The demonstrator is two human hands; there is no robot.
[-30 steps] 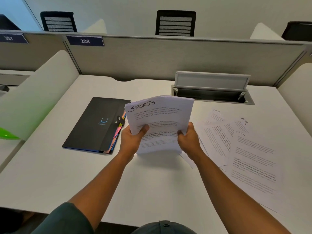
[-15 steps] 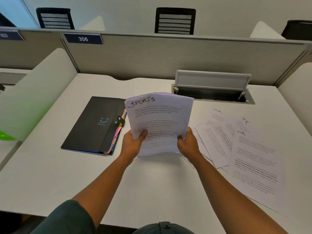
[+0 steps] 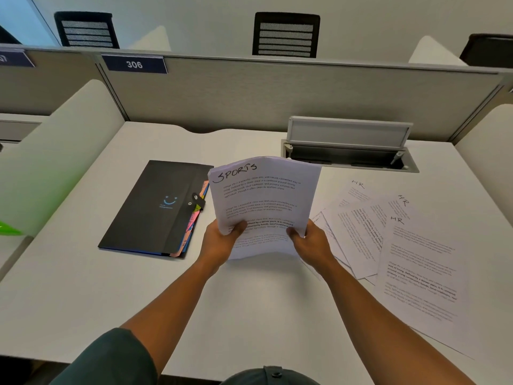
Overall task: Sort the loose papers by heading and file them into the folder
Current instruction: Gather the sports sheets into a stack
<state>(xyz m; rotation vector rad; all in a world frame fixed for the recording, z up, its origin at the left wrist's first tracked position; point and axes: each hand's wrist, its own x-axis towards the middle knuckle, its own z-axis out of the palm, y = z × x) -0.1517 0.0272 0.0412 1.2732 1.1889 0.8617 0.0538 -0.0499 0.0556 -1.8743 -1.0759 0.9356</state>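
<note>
Dark green short sleeve (image 3: 111, 359); bare forearms; dark cap brim (image 3: 270, 376).

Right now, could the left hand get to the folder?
Probably yes, once freed. The folder lies flat just left of the left hand, with bare desk between them. But both hands grip the Sports stack, so the right hand must hold it alone.

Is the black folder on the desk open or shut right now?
Shut. The black folder lies flat with its flap strap fastened across the front, coloured tabs poking out its right edge.
</note>
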